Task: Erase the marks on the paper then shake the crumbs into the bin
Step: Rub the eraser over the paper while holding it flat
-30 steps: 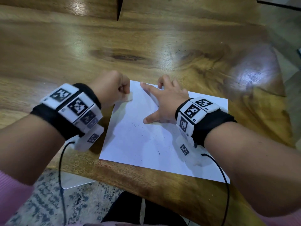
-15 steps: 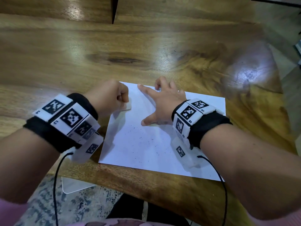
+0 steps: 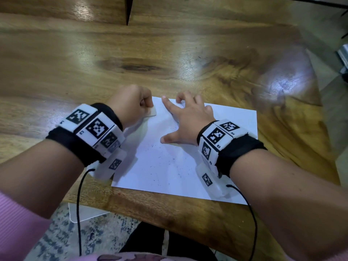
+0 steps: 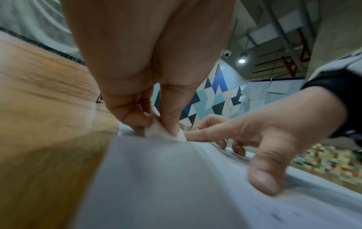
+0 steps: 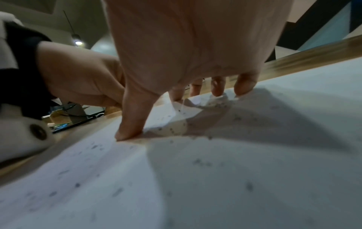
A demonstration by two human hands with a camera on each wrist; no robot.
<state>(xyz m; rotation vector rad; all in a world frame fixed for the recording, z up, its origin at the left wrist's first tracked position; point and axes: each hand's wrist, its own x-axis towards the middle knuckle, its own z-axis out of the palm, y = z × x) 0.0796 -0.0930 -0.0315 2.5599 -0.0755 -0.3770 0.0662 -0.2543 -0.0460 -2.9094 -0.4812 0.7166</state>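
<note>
A white sheet of paper (image 3: 169,162) lies on the wooden table near its front edge, dotted with dark eraser crumbs (image 3: 160,176). My left hand (image 3: 133,106) is curled in a fist at the paper's far left corner and pinches a white eraser (image 3: 151,112) against the sheet; the left wrist view shows the eraser (image 4: 158,131) between thumb and fingers. My right hand (image 3: 186,119) lies spread on the paper's far edge, fingertips (image 5: 245,86) and thumb pressing it flat. Crumbs (image 5: 176,128) gather by the thumb.
The wooden table (image 3: 169,53) stretches far ahead and to both sides. Under its front edge lie a patterned rug (image 3: 56,232) and a flat white object (image 3: 86,211) on the floor. No bin shows in any view.
The left hand with the eraser has shifted slightly along the paper's far left corner. The right hand stays pressed on the sheet.
</note>
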